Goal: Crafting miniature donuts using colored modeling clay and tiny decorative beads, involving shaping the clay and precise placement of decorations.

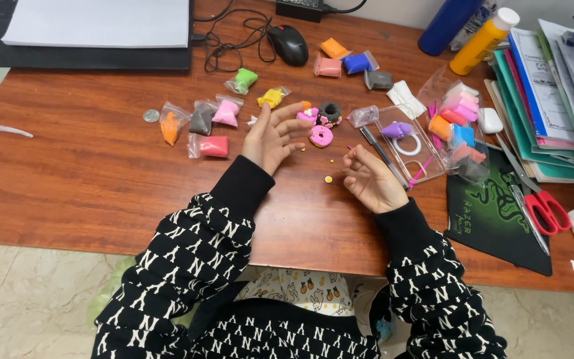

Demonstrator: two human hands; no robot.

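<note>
Left hand (pixel 272 136): held open at frame centre, palm up, fingers spread, nothing gripped.
Right hand (pixel 369 178): fingers curled narrow; pinched content cannot be told.
Pink clay donut (pixel 321 136): laid on wooden desk (pixel 88 173), just beside left fingertips.

Both arms come up from the 6 o'clock edge, clad in black sleeves with a white pattern and plain black cuffs. The left forearm slants toward 1 o'clock. The left hand (pixel 275 136) lies palm up, its fingers (pixel 295 111) spread loosely and pointing toward 2 o'clock, holding nothing. The right forearm slants toward 11 o'clock. The right hand (pixel 372 181) is also turned palm up, its fingers (pixel 355 157) curled inward toward 10 o'clock, the tips drawn close together. The two hands stay apart, the right lower than the left.
</note>
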